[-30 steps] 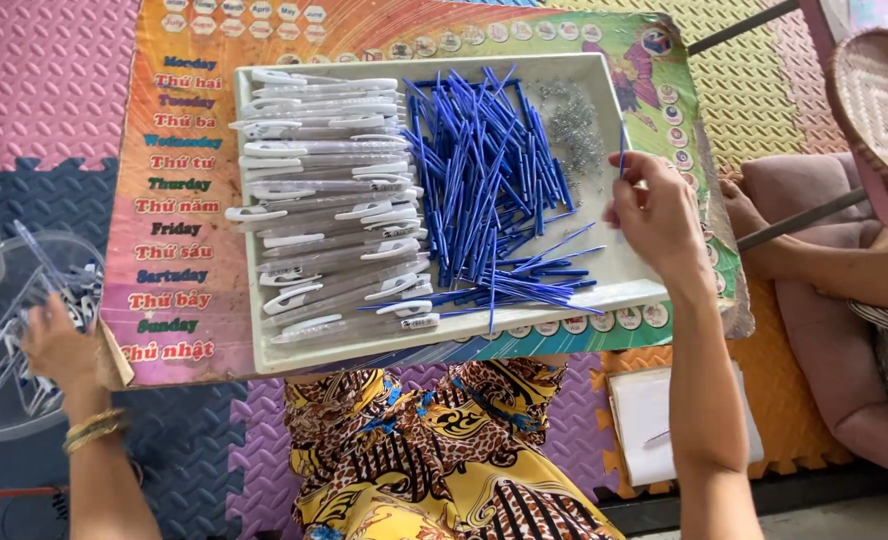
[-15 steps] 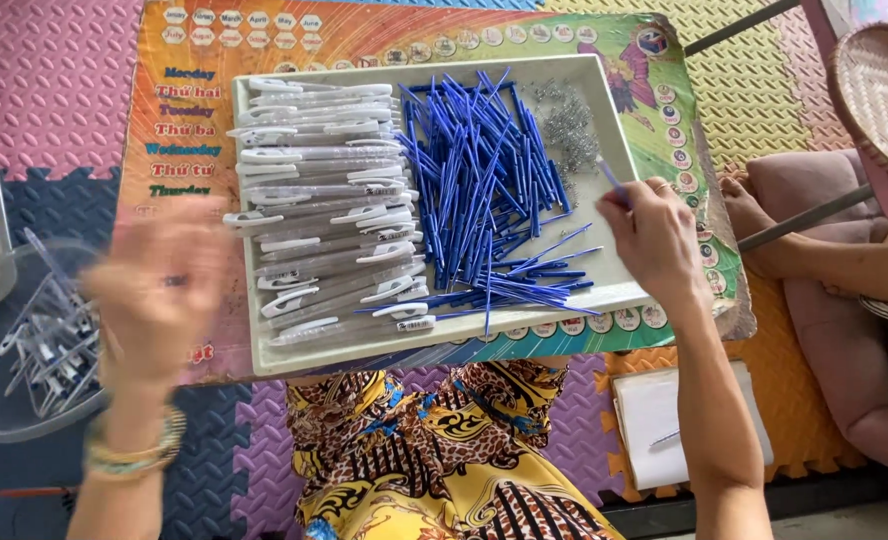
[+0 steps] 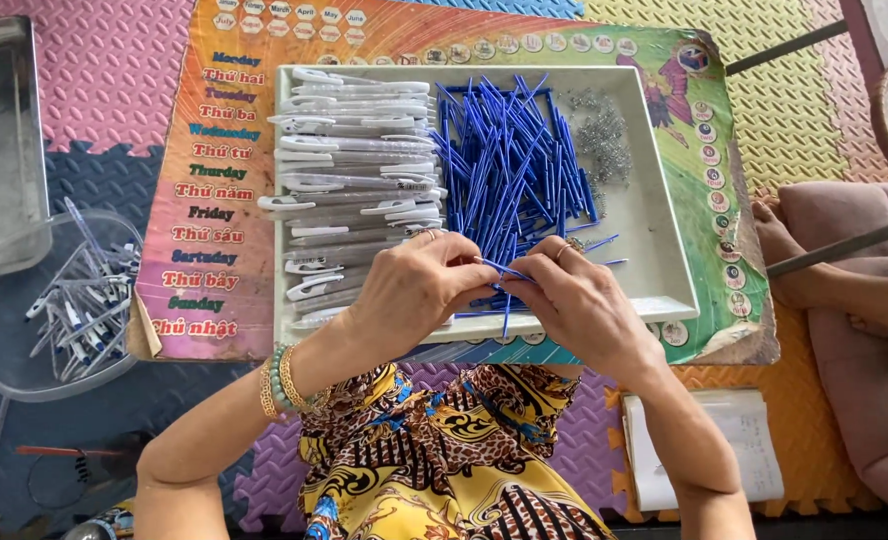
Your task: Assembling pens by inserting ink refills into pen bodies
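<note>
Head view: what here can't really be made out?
- Blue refill: its middle is hidden between the fingertips of the left hand and right hand.
- Small grey parts in the tray: too small to tell their kind.
- Metal tray: cut off by the left edge.

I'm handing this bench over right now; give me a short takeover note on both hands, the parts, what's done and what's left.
Left hand and right hand meet over the white tray's front edge, both pinching one blue refill.
In the tray: white pen barrels stacked at left, blue refills heaped in the middle, small metal springs at right.
Done: assembled pens lie in the clear tub at far left.
Left: most barrels and refills in the tray.
</note>
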